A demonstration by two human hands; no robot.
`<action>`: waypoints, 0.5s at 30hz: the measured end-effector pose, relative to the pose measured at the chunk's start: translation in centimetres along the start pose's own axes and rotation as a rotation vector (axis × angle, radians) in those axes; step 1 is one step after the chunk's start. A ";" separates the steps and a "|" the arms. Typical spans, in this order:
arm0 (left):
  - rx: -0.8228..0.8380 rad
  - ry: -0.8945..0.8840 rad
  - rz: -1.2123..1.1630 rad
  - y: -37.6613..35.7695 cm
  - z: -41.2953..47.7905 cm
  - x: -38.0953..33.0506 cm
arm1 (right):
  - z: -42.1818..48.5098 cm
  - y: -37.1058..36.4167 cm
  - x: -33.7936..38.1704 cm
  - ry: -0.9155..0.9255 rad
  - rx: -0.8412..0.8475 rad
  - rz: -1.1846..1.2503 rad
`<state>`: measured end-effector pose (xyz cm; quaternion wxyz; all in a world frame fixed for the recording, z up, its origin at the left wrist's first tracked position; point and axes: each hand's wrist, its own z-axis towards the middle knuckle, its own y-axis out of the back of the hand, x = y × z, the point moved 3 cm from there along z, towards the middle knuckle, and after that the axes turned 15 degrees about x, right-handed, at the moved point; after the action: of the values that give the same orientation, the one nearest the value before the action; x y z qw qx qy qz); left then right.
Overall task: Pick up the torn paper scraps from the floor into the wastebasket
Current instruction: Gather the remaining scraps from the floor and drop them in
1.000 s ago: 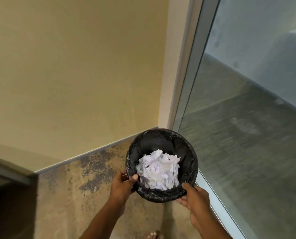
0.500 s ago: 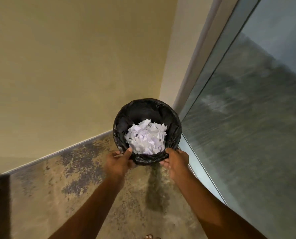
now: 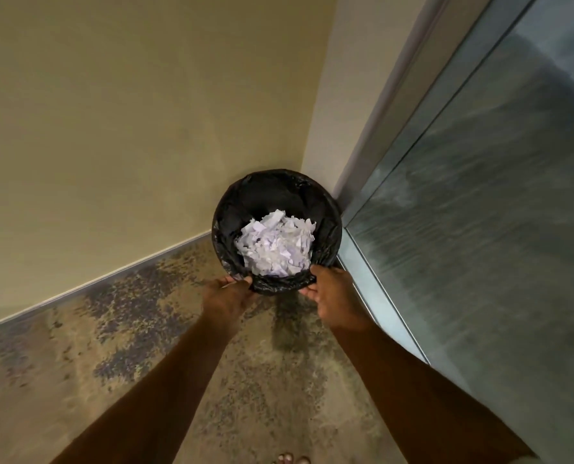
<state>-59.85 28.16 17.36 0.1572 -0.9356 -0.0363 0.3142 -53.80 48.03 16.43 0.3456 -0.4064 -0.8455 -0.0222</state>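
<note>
Wastebasket (image 3: 325, 209) carried into corner — both hands' grip unchanged.

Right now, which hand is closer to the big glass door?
The right hand. It grips the near rim of the round black-lined wastebasket on the side beside the glass door. The left hand grips the rim farther from it.

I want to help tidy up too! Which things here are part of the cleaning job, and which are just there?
Part of the job:
- round wastebasket with black plastic liner
- white torn paper scraps piled inside it
- left hand and right hand, gripping its near rim

Just there:
- beige wall
- speckled brown floor
- glass door
- bare toes
</note>
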 end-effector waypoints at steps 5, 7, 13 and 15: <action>-0.035 -0.037 -0.078 -0.3 2.7 0.1 | 1.7 0.5 0.4 -0.040 -0.049 -0.018; -0.018 -0.062 -0.075 -0.5 3.1 0.2 | 1.6 0.7 0.7 -0.048 -0.024 -0.002; 0.044 -0.123 -0.088 -0.6 2.9 0.2 | 1.9 0.4 0.7 -0.054 -0.008 0.044; 0.056 -0.129 -0.082 -0.7 3.0 0.0 | 2.2 0.3 0.7 -0.070 -0.023 0.028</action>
<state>-61.62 29.59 15.31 0.1934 -0.9064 -0.0757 0.3680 -55.11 49.41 15.10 0.3115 -0.4227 -0.8509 -0.0129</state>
